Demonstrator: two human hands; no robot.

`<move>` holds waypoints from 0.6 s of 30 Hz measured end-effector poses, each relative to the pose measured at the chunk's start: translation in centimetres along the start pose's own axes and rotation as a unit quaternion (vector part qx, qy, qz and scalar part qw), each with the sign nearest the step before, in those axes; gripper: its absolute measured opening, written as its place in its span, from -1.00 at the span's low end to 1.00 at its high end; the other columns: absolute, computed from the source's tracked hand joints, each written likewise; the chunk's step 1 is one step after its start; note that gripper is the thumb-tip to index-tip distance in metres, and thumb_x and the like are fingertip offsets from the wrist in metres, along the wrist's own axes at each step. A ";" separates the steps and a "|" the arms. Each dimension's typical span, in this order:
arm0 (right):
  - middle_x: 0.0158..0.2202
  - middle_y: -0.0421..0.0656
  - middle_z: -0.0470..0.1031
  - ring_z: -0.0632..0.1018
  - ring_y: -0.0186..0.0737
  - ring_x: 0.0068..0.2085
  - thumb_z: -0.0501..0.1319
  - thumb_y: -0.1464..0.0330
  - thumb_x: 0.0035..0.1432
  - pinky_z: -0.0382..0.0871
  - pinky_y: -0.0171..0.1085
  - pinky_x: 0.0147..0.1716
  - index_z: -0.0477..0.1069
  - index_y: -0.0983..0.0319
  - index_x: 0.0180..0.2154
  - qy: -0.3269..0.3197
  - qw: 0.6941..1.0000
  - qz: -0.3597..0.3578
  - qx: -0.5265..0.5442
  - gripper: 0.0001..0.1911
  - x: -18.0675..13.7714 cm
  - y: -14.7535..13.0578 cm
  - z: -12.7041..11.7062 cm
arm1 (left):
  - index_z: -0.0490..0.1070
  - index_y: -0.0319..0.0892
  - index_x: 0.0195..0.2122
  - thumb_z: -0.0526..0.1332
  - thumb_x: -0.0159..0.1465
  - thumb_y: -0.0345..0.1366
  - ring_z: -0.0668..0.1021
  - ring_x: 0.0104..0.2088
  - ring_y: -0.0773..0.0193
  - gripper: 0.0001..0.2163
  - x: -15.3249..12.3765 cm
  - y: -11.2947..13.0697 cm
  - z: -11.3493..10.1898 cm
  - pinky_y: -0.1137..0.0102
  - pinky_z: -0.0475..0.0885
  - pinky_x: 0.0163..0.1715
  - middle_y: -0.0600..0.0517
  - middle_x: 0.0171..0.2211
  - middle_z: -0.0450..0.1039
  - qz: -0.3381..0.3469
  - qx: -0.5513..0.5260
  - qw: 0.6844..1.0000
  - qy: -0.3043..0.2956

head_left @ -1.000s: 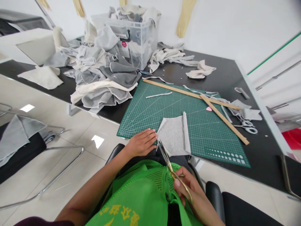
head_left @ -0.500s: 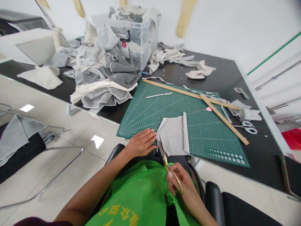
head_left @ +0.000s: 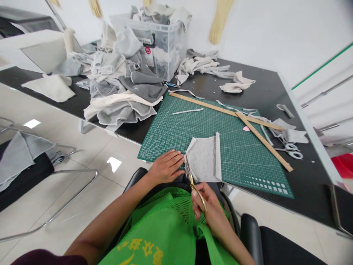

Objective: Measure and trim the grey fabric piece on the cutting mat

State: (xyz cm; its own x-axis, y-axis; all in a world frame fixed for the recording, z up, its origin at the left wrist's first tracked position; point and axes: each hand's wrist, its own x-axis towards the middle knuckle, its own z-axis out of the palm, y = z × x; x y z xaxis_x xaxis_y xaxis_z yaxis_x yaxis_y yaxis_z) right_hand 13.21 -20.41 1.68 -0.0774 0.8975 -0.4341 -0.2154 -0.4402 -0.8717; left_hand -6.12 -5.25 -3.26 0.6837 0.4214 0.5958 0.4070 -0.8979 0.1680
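A grey piece of fabric lies at the front edge of the green cutting mat, with a narrow folded strip along its right side. My right hand grips gold-handled scissors, whose blades point away from me along the fabric's left edge. Flat beside that edge rests my left hand, fingers stretched out, the fingertips at the fabric's left border next to the blade tips. Whether the blades have fabric between them is too small to tell.
Two wooden rulers cross on the mat. White-handled scissors lie among fabric scraps at right. A pile of grey and cream cloth and a clear plastic bin stand at back left. A phone-like dark object is at far right.
My right hand has moved the scissors slightly forward and left, so the blades reach farther along the fabric's left edge. My left hand stays in place.
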 end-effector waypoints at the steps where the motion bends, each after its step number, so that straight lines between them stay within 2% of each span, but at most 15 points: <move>1: -0.60 -0.41 0.27 0.24 -0.42 -0.64 0.26 0.01 0.30 0.13 -0.38 -0.59 0.25 0.12 -0.24 -0.002 1.000 -0.002 -0.001 -0.64 0.1 0.0 0.0 | 0.33 -0.22 0.25 0.26 0.37 -0.11 0.47 0.23 0.02 -0.52 0.0 0.0 0.0 0.04 0.36 0.30 -0.14 0.13 0.51 -0.001 -0.002 1.000 0.000; 18: -0.62 -0.43 0.24 0.21 -0.43 -0.67 0.24 0.00 0.30 0.12 -0.41 -0.63 0.24 0.13 -0.25 0.003 1.000 -0.020 -0.013 -0.63 0.9 -0.4 0.6 | 0.35 -0.21 0.23 0.25 0.38 -0.10 0.48 0.22 0.03 -0.53 0.0 0.0 0.0 0.05 0.37 0.30 -0.15 0.13 0.51 0.001 0.003 1.000 0.013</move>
State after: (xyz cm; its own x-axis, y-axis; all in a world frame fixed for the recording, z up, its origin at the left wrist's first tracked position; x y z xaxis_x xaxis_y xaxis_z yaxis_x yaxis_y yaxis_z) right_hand 12.66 -19.42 1.76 -0.0635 0.9139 -0.4009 -0.1937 -0.4053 -0.8934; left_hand -6.13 -5.26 -3.26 0.6689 0.4153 0.6165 0.4082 -0.8984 0.1624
